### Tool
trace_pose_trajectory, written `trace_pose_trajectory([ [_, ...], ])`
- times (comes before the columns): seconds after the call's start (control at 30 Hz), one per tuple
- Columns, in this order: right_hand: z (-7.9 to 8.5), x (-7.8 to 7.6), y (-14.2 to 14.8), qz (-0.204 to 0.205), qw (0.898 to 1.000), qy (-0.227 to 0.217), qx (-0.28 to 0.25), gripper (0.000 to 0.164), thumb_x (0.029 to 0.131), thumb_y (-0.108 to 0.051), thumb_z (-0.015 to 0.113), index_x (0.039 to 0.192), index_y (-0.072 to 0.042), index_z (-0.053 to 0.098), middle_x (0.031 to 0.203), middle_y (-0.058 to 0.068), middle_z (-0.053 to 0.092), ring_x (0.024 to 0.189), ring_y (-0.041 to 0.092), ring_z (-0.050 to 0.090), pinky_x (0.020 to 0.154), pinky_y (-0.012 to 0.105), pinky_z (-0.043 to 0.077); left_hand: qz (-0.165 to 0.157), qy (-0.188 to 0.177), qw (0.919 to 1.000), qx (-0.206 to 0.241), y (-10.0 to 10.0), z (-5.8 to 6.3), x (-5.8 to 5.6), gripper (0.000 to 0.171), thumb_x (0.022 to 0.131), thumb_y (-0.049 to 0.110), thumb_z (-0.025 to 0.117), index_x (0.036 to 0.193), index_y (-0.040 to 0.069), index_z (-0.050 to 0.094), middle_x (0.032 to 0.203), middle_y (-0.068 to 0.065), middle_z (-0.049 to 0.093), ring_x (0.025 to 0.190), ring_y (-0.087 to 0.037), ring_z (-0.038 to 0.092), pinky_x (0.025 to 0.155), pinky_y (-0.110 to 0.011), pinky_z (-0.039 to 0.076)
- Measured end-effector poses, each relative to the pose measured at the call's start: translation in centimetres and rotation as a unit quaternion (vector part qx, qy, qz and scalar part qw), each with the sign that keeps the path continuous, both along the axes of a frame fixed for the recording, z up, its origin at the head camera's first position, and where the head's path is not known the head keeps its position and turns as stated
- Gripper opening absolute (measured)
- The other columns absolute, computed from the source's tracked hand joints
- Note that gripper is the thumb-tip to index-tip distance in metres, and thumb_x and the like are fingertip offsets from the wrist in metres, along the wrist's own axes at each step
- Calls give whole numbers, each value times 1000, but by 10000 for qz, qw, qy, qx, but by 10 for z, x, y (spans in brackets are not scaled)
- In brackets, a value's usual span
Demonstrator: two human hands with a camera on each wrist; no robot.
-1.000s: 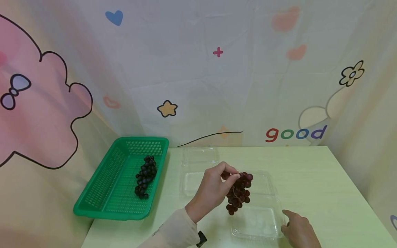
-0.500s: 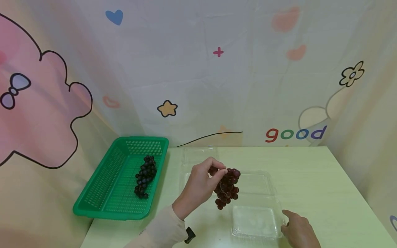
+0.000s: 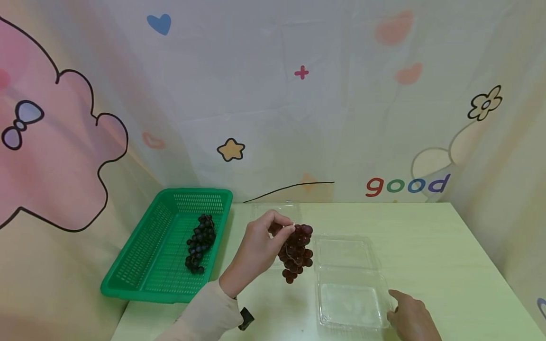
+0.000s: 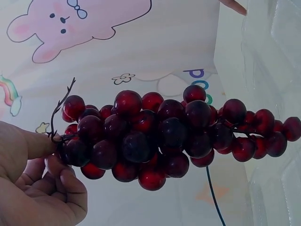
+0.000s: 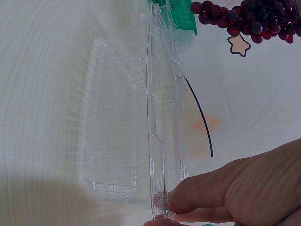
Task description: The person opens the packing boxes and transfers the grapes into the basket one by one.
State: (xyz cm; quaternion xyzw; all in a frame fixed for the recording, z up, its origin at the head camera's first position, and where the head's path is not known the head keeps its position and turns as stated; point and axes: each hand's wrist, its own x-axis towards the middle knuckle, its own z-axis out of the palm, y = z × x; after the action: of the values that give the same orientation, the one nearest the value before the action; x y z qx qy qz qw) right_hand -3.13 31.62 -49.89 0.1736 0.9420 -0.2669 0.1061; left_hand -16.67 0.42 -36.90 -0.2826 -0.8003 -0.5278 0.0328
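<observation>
My left hand pinches the stem of a bunch of dark red grapes between thumb and forefinger. The bunch hangs above the table, left of an opened clear plastic clamshell box. In the left wrist view the grapes fill the middle, with a bare twig sticking out by the fingertips. At the box's right side is my right hand. The right wrist view has its thumb and fingers pinching the rim of the clear box.
A green plastic basket stands on the left, with a bunch of black grapes inside. Another clear box lies at the back, partly hidden by my left hand. A printed curtain hangs behind the table.
My left hand has moved left and slightly up with the red grapes, from over the near clear box to its left. The right hand has stayed at the box's edge.
</observation>
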Motion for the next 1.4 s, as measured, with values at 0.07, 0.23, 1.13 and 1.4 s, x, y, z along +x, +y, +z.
trace_pose_trajectory([
  [0.07, 0, 0, 0, 5, 10000, 25, -9, 51, 83, 1, 70, 129, 19, 54, 78, 3, 64, 70, 23, 57, 66, 47, 51, 59, 19, 10000, -4, -3, 1, -1, 7, 97, 9, 73, 101, 11, 68, 95, 2, 71, 78, -13, 61, 58, -24, 49],
  [0.23, -1, 1, 0, 17, 9999, 112, -9, 51, 83, 1, 70, 128, 18, 55, 77, 3, 63, 70, 23, 56, 65, 46, 51, 221, 18, 9998, 16, -11, 4, -4, 5, 98, 8, 72, 102, 9, 68, 93, 2, 71, 78, -14, 60, 60, -25, 50],
  [1.13, -5, 2, 1, 56, 9998, 203, -13, 53, 82, 0, 71, 129, 18, 54, 78, 5, 65, 72, 24, 58, 68, 49, 52, 836, -41, 9965, 70, -61, 21, -23, 9, 98, 5, 71, 104, 2, 66, 98, -9, 69, 85, -21, 61, 65, -23, 51],
  [1.4, -5, 1, 2, 69, 9997, 221, -26, 54, 81, 0, 70, 129, 18, 54, 78, 3, 64, 72, 25, 58, 69, 50, 51, 1006, -66, 9947, 192, -78, 29, -25, 9, 99, 5, 69, 106, 0, 66, 103, -12, 70, 87, -23, 62, 69, -22, 50],
])
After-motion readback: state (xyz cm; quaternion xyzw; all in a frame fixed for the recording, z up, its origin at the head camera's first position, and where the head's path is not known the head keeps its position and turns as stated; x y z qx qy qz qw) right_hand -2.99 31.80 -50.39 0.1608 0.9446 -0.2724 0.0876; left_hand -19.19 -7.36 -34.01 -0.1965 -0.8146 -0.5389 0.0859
